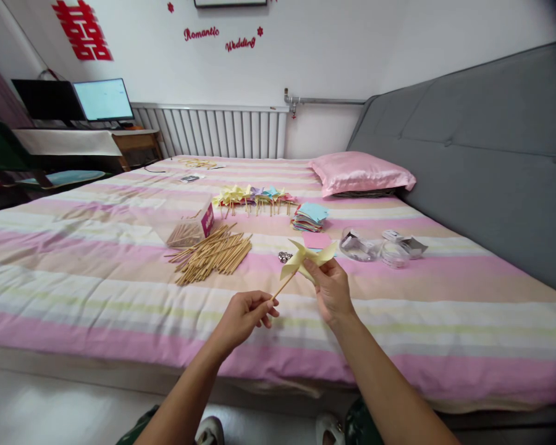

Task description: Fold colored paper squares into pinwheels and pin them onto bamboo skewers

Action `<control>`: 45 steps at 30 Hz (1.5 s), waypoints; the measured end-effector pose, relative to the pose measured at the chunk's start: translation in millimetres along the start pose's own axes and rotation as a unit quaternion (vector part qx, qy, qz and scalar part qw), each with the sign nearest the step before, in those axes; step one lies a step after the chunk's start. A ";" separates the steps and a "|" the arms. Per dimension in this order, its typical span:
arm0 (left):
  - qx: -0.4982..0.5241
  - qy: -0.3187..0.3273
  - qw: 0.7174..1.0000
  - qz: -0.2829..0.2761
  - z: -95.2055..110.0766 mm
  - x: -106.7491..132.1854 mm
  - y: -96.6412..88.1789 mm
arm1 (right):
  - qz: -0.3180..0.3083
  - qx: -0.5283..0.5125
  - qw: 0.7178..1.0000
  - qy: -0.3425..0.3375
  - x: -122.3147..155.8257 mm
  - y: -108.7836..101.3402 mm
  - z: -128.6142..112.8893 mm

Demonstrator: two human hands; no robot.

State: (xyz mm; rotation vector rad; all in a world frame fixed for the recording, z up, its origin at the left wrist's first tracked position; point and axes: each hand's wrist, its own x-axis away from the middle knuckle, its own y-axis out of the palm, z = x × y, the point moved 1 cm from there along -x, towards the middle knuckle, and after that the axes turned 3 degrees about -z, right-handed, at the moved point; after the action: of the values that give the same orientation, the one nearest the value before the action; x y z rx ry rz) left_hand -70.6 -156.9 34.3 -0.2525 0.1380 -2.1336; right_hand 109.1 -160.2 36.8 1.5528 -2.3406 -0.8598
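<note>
A pale yellow paper pinwheel [293,262] is held above the bed by my right hand [331,287], its thumb and fingers closed on the paper. My left hand [248,315] pinches the thin wooden stick [283,287], which slants up to the pinwheel; its fingers hide the lower end. Just behind the pinwheel lie a small cluster of shiny metal pieces [284,257] and a pink paper square [315,240]. Left of these is a loose pile of wooden sticks [213,254], beside a clear box [185,232] with more sticks inside.
Several finished pinwheels [254,198] lie in a row farther back. A stack of coloured paper [309,217] sits in front of the pink pillow [359,173]. Clear plastic containers [356,245] rest to the right. A grey headboard [472,142] borders the bed's right side.
</note>
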 end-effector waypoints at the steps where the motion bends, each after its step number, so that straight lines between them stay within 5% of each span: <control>1: 0.001 0.000 1.000 0.001 0.6 0.6 -0.2 | 0.000 0.005 1.000 -0.002 0.2 -0.2 -0.1; 23: -0.014 0.014 1.000 0.021 -0.7 -0.1 -1.7 | 0.007 0.033 0.999 0.024 -0.1 -2.4 0.8; 32: 0.007 0.019 0.999 0.047 0.4 0.0 -3.3 | -0.084 -0.004 0.996 0.042 6.2 1.7 -7.2; 45: -0.004 0.074 0.997 -0.026 9.8 8.1 -7.4 | -0.179 0.028 0.983 -0.015 13.2 5.0 -17.8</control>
State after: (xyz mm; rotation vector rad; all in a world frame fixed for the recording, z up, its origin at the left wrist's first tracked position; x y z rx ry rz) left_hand -78.6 -159.7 46.3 -0.1027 0.2286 -2.2029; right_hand 108.0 -176.9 52.1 2.0376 -2.1553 -0.8995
